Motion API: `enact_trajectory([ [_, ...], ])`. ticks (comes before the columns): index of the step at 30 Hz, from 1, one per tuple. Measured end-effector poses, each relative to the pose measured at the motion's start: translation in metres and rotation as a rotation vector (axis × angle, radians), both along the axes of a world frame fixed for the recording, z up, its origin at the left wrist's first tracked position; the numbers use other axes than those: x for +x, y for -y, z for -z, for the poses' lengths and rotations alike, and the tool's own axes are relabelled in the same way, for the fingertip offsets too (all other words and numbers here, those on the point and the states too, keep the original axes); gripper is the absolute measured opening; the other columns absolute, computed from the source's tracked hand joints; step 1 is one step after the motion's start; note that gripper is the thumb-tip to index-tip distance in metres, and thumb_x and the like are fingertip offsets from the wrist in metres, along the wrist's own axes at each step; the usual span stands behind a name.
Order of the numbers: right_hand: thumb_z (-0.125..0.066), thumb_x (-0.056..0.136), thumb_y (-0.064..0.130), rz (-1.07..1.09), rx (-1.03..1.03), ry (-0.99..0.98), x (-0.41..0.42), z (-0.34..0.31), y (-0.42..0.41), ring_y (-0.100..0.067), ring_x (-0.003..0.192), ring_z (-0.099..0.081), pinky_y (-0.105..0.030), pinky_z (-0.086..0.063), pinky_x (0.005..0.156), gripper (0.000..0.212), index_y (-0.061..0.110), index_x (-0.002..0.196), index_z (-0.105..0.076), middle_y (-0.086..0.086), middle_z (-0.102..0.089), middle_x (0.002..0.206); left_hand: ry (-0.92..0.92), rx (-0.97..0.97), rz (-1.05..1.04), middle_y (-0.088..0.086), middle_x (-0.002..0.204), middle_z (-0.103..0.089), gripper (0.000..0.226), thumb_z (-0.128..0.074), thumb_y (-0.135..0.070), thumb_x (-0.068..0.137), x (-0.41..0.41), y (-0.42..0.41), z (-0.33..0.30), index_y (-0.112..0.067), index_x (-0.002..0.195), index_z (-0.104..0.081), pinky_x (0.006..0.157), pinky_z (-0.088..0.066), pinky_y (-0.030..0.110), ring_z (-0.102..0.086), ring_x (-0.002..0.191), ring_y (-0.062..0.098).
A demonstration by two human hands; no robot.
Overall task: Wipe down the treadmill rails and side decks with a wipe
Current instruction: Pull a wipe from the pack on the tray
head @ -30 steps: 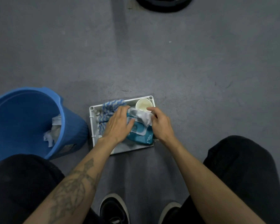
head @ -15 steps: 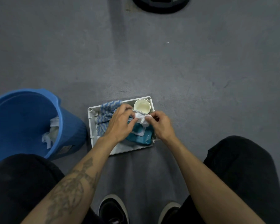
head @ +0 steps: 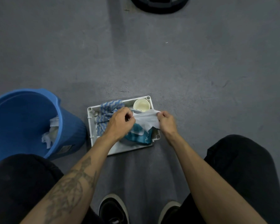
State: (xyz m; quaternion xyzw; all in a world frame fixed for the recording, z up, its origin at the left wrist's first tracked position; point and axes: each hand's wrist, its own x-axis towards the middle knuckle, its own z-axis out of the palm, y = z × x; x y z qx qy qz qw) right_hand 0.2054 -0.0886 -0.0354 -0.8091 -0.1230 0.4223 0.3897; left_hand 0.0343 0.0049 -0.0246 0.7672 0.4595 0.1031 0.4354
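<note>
Both hands worked over a white plastic tray point(head: 90, 126) that sat on the grey floor point(head: 184, 70) in front of the crouching person. The left hand point(head: 120, 123) had its fingers curled, its grip pinching one end of a white wipe point(head: 146, 121). The right hand point(head: 166, 121) pinched the other end, its fingers likewise curled round the sheet. The wipe was stretched between the two hands, held just above the tray, with its lower edge hanging loose and ragged.

Beneath the wipe lay a teal wipe packet point(head: 136, 138), its clear flap partly visible under the left hand. In the tray's far right corner stood a pale paper cup point(head: 141, 105), open side up. A blue-and-white zigzag cloth point(head: 106, 113) was bunched along the tray's left side, partly covered by the left hand.

To the left of the tray, close beside it, stood a blue bucket point(head: 19, 120) with crumpled white wipes point(head: 51, 131) inside against its wall. The left forearm bore a tattoo. Black trousers covered both knees at the frame's lower corners, and two dark shoes point(head: 113, 209) with pale soles showed between them. A dark rounded base point(head: 158, 4) sat on the floor at the top edge.
</note>
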Motion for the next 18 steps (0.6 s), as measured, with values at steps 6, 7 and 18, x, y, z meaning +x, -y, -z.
enact_trajectory([
  [6,-0.056,0.105,0.037,-0.092,0.063,-0.111,-0.008,-0.007,0.003,-0.018,0.084,-0.062,-0.031,-0.054,0.074,0.028,0.015,0.094,-0.069,-0.002,-0.067,0.089,-0.004,-0.168,-0.097,-0.004,0.077,-0.070,0.018,-0.061,-0.017,0.095,0.002,-0.001,0.003,-0.024,0.079,-0.054,0.070,-0.048,0.033,-0.059,0.069,0.011],
  [7,-0.060,0.103,0.035,-0.105,0.084,-0.121,-0.009,-0.009,0.002,-0.017,0.078,-0.061,-0.029,-0.052,0.068,0.025,0.017,0.088,-0.066,-0.002,-0.067,0.085,-0.008,-0.185,-0.111,-0.003,0.078,-0.071,0.018,-0.060,-0.020,0.096,0.002,-0.001,0.005,-0.026,0.080,-0.054,0.071,-0.049,0.035,-0.062,0.072,0.015],
  [18,-0.073,0.093,0.007,-0.096,0.141,-0.263,-0.011,-0.009,0.001,-0.027,0.100,-0.071,-0.035,-0.061,0.081,0.021,0.016,0.111,-0.068,-0.012,-0.074,0.113,0.125,-0.337,-0.189,0.002,0.087,-0.065,0.030,-0.071,-0.001,0.090,0.005,-0.003,0.013,-0.023,0.097,-0.053,0.066,-0.050,0.020,-0.060,0.076,0.013],
])
